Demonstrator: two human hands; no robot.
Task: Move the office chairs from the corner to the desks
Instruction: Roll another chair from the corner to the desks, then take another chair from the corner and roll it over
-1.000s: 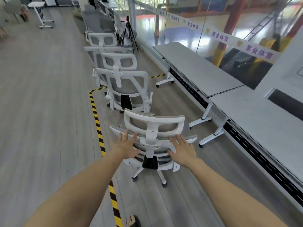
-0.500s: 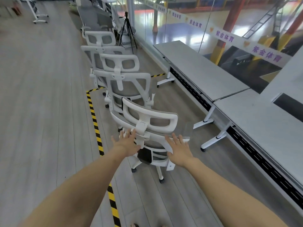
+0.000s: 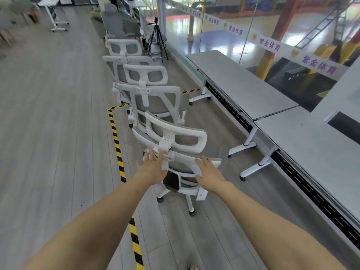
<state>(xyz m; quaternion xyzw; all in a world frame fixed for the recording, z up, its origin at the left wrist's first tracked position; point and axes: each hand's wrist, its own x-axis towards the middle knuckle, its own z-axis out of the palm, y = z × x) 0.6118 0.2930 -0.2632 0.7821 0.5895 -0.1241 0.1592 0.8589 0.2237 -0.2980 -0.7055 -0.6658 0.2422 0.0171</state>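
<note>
A white office chair [image 3: 181,141] with grey mesh stands just in front of me, its back turned toward me and twisted a little to the right. My left hand [image 3: 153,167] lies flat with straight fingers against the left side of the chair's back. My right hand [image 3: 209,171] presses flat on the right side of the back. Two more white chairs [image 3: 153,98] [image 3: 124,49] stand in a row beyond it. Grey desks [image 3: 243,84] on white legs run along the right.
Yellow and black floor tape [image 3: 116,145] runs along the left of the chairs. A black tripod [image 3: 156,38] stands by the glass wall beyond the row. A small white rolling stand [image 3: 53,14] is far off at the left. Open wooden floor lies to the left.
The nearest chair has rolled forward toward the row and turned its back rightward. Both hands stayed flat on its back and followed it.
</note>
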